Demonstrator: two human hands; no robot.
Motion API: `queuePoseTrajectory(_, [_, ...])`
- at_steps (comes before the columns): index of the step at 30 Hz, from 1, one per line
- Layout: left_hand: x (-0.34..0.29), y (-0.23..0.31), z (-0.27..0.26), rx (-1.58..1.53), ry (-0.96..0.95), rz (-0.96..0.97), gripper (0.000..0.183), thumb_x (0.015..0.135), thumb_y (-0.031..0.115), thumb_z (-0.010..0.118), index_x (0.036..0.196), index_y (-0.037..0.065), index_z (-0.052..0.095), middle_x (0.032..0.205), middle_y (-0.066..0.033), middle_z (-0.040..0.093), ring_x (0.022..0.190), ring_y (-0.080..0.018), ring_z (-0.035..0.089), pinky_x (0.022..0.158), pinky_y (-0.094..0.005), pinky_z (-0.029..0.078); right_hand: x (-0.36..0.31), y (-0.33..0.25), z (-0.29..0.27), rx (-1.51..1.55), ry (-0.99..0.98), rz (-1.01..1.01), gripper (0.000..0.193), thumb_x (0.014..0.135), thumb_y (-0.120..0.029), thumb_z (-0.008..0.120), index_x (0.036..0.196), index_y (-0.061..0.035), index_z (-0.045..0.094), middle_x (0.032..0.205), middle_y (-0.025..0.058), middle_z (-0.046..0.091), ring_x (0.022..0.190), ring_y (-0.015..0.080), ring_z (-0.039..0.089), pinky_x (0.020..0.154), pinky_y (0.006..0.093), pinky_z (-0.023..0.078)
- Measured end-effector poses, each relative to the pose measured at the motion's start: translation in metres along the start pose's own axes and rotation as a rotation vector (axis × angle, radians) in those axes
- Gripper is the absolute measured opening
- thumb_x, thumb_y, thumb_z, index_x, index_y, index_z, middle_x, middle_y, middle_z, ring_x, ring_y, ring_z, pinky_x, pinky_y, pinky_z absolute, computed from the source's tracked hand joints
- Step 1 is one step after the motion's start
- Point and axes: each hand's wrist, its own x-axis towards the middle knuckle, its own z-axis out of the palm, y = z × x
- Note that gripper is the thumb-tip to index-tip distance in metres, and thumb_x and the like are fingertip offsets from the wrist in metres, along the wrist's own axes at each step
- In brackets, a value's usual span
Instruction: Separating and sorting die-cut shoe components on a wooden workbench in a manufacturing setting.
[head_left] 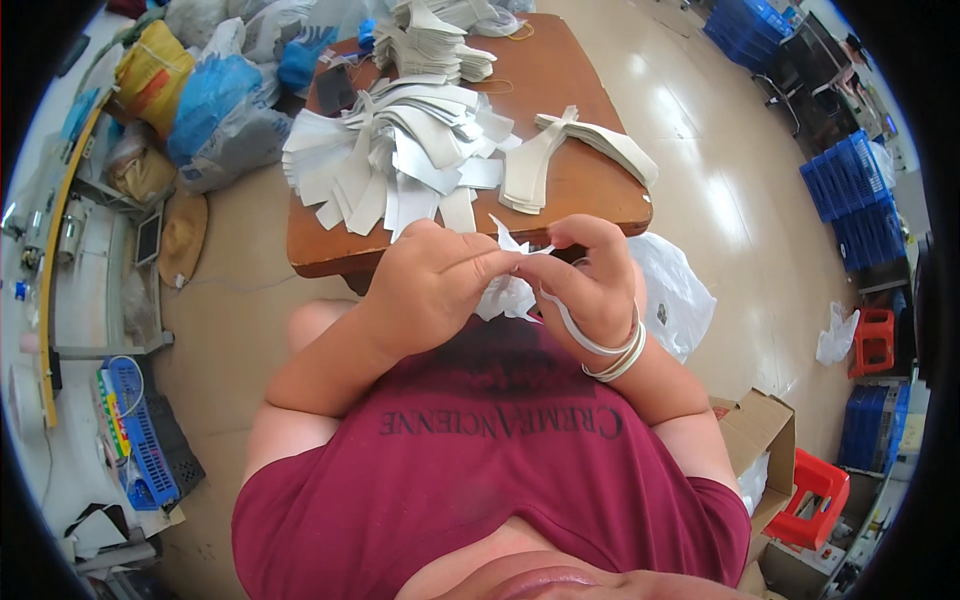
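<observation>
My left hand (430, 265) is closed, thumb and finger pinching a thin white piece (508, 298) of paper or cloth in front of my chest. My right hand (595, 285) meets it there, with its thumb against the left fingertips and its forefinger curled over a narrow white edge of the same piece. Several white bands (632, 352) circle my right wrist, and one strand runs up toward the thumb. Just beyond the hands, a loose heap of off-white curved cut pieces (400, 150) lies on the brown table (590, 80).
Neater stacks of cut pieces (530, 170) sit right of the heap, with more stacks (430, 45) behind. A white plastic bag (672, 295) hangs by the table's right corner. Stuffed bags (225, 120) crowd the left. An open carton (755, 430) and red stool (815, 500) stand at right.
</observation>
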Motion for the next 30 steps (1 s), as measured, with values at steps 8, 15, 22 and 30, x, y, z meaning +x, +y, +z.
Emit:
queuePoseTrajectory(8, [-0.004, -0.005, -0.002, 0.068, -0.026, 0.060, 0.022, 0.078, 0.010, 0.066, 0.099, 0.011, 0.071, 0.092, 0.0002, 0.071, 0.075, -0.0158, 0.063, 0.066, -0.0320, 0.042, 0.000, -0.002, 0.002, -0.096, 0.071, 0.052, 0.035, 0.063, -0.010, 0.088, 0.095, -0.0150, 0.077, 0.121, 0.0122, 0.049, 0.086, 0.0229, 0.055, 0.070, 0.0325, 0.049])
queuePoseTrajectory(15, [-0.012, 0.000, 0.015, -0.129, 0.113, -0.142, 0.019, 0.080, 0.003, 0.070, 0.099, 0.008, 0.069, 0.088, -0.0067, 0.068, 0.074, -0.0215, 0.064, 0.065, -0.0332, 0.048, 0.002, 0.009, -0.002, -0.026, -0.018, -0.154, 0.033, 0.062, -0.005, 0.081, 0.093, -0.0065, 0.072, 0.097, 0.0054, 0.058, 0.083, 0.0226, 0.053, 0.070, 0.0342, 0.043])
queuePoseTrajectory(22, [-0.016, 0.005, 0.024, -0.472, 0.151, -0.408, 0.009, 0.092, 0.005, 0.063, 0.100, 0.002, 0.066, 0.085, -0.0086, 0.066, 0.072, -0.0174, 0.062, 0.065, -0.0279, 0.048, -0.001, 0.006, 0.019, 0.031, 0.075, -0.125, 0.028, 0.061, 0.000, 0.078, 0.087, -0.0046, 0.068, 0.091, 0.0054, 0.061, 0.079, 0.0232, 0.055, 0.071, 0.0351, 0.044])
queuePoseTrajectory(30, [-0.019, 0.004, 0.034, -0.451, 0.210, -0.492, 0.011, 0.090, 0.004, 0.066, 0.101, 0.000, 0.067, 0.090, -0.0117, 0.067, 0.072, -0.0173, 0.065, 0.063, -0.0278, 0.052, -0.005, 0.010, 0.025, -0.100, 0.098, -0.267, 0.027, 0.062, -0.001, 0.073, 0.089, 0.0008, 0.068, 0.100, 0.0083, 0.063, 0.086, 0.0239, 0.060, 0.073, 0.0356, 0.048])
